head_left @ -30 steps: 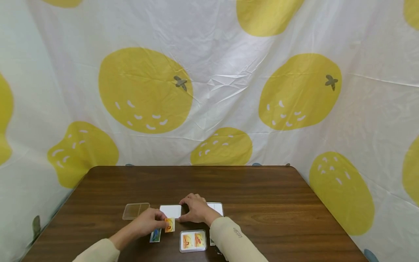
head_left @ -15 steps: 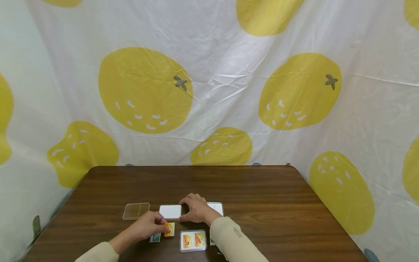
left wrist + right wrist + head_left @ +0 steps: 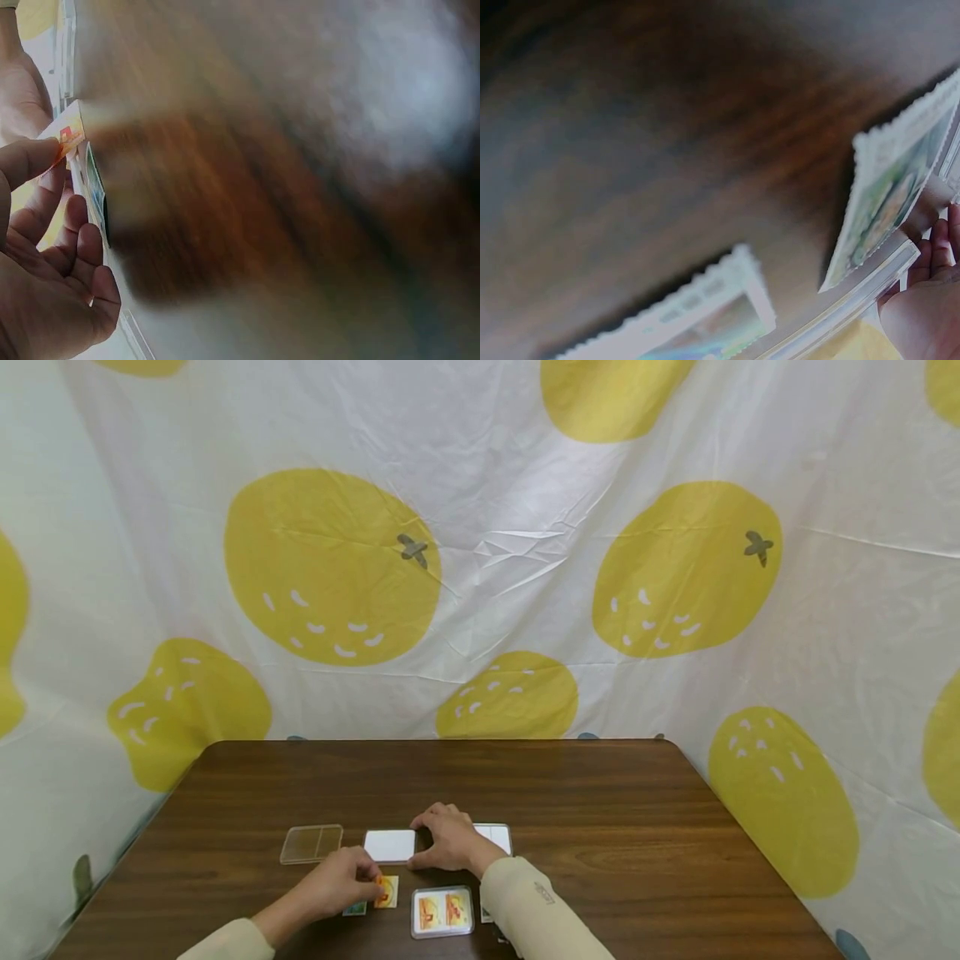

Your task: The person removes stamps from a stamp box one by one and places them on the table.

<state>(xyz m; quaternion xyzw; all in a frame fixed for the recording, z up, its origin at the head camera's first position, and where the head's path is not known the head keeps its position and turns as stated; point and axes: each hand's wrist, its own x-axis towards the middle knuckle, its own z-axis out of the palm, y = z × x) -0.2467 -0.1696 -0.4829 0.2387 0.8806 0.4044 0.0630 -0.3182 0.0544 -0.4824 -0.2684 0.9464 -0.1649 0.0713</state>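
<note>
Dark wood-grain table (image 3: 637,827) extends broadly from the cases to its far edge and to my right. One clear case (image 3: 442,933) holds a pair of orange stamps (image 3: 429,913). My right hand (image 3: 446,841) holds the white-lined case (image 3: 390,846) by its right end. My left hand (image 3: 337,881) pinches a yellow-orange stamp (image 3: 388,892) between the two cases and the blue-green stamp (image 3: 355,909).

Left hand (image 3: 337,883), thumb (image 3: 28,161) and forefinger (image 3: 43,201) pinching, remaining fingers (image 3: 90,244) loosely curled, right hand (image 3: 450,841), thumb spread apart from bent fingers, both wrists (image 3: 279,917) bare.
</note>
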